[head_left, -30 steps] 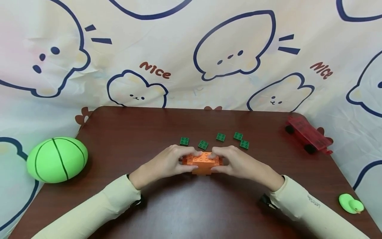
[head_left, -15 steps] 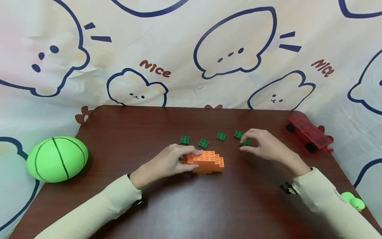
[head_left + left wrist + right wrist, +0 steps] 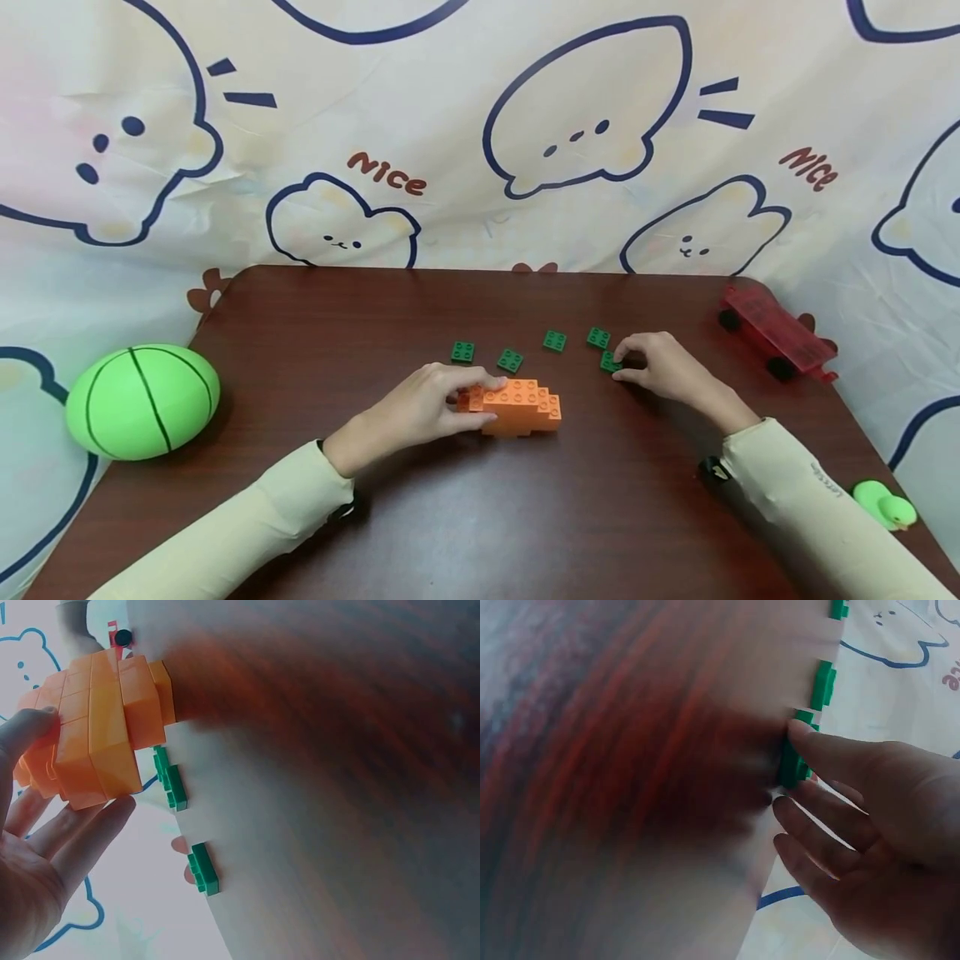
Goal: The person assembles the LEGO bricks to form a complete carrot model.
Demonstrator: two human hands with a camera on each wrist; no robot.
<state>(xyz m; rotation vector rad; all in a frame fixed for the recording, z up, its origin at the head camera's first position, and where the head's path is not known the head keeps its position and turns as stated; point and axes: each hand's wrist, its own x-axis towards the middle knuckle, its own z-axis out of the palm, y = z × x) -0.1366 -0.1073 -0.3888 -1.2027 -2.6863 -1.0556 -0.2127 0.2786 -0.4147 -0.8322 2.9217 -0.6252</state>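
Observation:
My left hand (image 3: 420,410) grips the left end of a stepped block of joined orange building bricks (image 3: 517,408), thumb on the near side and fingers over the far side. The left wrist view shows that orange block (image 3: 94,720) between thumb and fingers. Right of it, my right hand (image 3: 667,367) pinches a small green 2x2 brick (image 3: 609,362) at the table. In the right wrist view the thumb and a fingertip lie at opposite ends of this green brick (image 3: 791,761); the other fingers are bent loosely below.
Several other green bricks lie behind the orange block, among them one brick (image 3: 462,352) at the left and one (image 3: 597,337) beside the pinched one. A green ball (image 3: 142,402) is at the left, a red toy car (image 3: 776,332) and a green toy duck (image 3: 885,505) at the right.
My right hand has left the orange block and moved right to the nearest green brick, where its fingers have closed in. That brick has shifted slightly left. My left hand keeps its grip.

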